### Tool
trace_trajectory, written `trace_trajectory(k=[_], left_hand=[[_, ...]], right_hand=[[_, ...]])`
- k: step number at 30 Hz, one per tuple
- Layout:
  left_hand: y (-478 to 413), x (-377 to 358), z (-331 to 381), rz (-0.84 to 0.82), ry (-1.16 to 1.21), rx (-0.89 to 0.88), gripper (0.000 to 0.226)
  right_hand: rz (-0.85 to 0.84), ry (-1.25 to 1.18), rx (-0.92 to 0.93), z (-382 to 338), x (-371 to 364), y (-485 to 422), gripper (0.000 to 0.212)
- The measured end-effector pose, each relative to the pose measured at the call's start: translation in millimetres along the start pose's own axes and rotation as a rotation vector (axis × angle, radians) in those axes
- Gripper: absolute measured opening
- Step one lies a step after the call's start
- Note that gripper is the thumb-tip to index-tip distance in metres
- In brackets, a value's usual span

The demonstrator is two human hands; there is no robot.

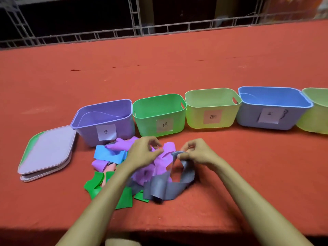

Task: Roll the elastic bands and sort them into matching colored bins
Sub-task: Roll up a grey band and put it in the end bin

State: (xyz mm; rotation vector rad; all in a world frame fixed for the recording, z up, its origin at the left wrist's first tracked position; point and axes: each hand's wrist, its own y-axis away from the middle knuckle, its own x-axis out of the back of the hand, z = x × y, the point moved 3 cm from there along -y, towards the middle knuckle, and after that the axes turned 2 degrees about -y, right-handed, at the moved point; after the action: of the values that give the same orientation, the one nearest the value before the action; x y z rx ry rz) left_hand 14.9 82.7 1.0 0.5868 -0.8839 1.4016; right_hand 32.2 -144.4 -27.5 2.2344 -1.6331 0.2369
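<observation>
A heap of flat elastic bands lies on the red table: purple (pixel 159 166), blue (pixel 106 153), green (pixel 124 197), pink (pixel 111 169) and grey. My right hand (pixel 197 153) pinches the upper end of a long grey band (pixel 159 189), whose loop trails down to the table. My left hand (pixel 143 151) hovers over the purple bands with its fingers curled; whether it holds anything is unclear. Behind the heap stand a purple bin (pixel 106 121), a green bin (pixel 159 114), a yellow-green bin (pixel 213 110) and a blue bin (pixel 273 109), each with a paper label.
Another yellow-green bin (pixel 317 112) is cut off at the right edge. Stacked lids (pixel 46 153) lie left of the purple bin. A metal truss rail (pixel 159 29) runs along the table's far edge. The near table edge is just below my forearms.
</observation>
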Motion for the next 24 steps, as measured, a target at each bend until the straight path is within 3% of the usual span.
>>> trace_trajectory(k=[2,4,6,10,13,17,21,24], left_hand=[[-2.3,-6.5,30.3,-0.102,0.246,-0.085,0.013],[-4.3,-13.3,59.4,-0.187,0.431,-0.135,0.022],[-3.7,-19.0,83.7,-0.253,0.627,-0.112,0.023],[-1.2,-25.9,118.9,-0.348,0.963,-0.061,0.019],[-3.9,-24.3,139.6,-0.364,1.117,-0.044,0.034],[-7.9,-14.6,169.9,-0.365,1.291,-0.06,0.018],[-10.7,-7.4,190.9,-0.223,1.335,-0.068,0.014],[-12.7,-7.8,200.1,-0.119,1.285,-0.114,0.012]], right_hand=[[-0.039,-0.235,0.087,-12.6,19.9,18.7,0.015],[-0.063,-0.335,0.163,-26.5,41.8,33.9,0.03],[-0.094,-0.437,0.21,-35.5,62.5,44.4,0.043],[-0.118,-0.63,0.298,-52.6,97.2,57.9,0.05],[-0.117,-0.674,0.313,-61.1,114.7,66.1,0.055],[0.005,-0.613,0.362,-64.4,125.5,75.1,0.043],[0.267,-0.321,0.576,-71.2,132.3,96.0,0.044],[0.388,-0.227,0.587,-78.9,132.0,105.9,0.044]])
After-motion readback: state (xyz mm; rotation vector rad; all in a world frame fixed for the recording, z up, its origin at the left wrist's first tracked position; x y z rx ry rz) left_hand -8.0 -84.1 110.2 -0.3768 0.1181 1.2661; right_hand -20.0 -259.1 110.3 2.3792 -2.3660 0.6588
